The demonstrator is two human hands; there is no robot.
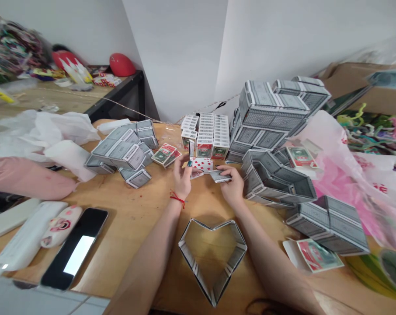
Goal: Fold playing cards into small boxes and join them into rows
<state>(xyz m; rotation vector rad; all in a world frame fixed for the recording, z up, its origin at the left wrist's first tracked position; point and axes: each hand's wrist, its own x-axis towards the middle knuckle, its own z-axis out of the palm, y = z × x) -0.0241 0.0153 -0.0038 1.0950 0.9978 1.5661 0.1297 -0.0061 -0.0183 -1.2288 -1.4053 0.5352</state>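
My left hand (182,178) has its fingers closed round an upright playing card (191,150), its thumb pressed on the near side. Between my hands is a face-up playing card with red diamonds (203,165); whether it lies on the table or is held, I cannot tell. My right hand (232,183) pinches a grey-backed playing card (218,176), tilted nearly flat; it may be more than one card. On the table between my forearms stands a heart-shaped frame (188,269) made of folded cards.
Card boxes (204,131) stand in rows behind my hands. Folded-card structures (273,118) are stacked at right, others (122,146) at left. A phone (74,249), a power strip-like white block (29,236), pink plastic bags (355,175) and green tape (375,271) lie around.
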